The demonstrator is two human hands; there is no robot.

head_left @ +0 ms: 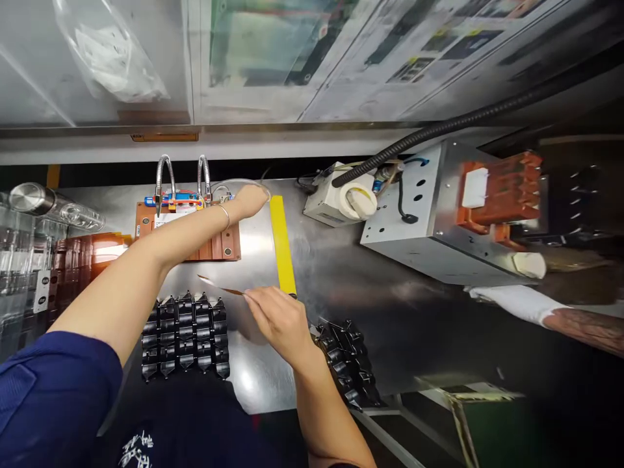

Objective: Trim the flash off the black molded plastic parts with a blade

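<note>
My right hand pinches a thin, shiny metal strip with a coppery tint, its free end pointing left over the steel bench. My left hand is stretched across a brown fixture board to its back right corner, beside a thin pale tube. Its fingers are turned away and hidden, so its grip cannot be made out. On the board sit blue pneumatic parts and two bent metal hoses. Nearer my body lies a block of black moulded parts in rows.
A yellow tape strip runs along the bench. More black parts lie by my right forearm. At right stands a grey metal machine, with a co-worker's white-gloved hand near it. A clear bottle lies left.
</note>
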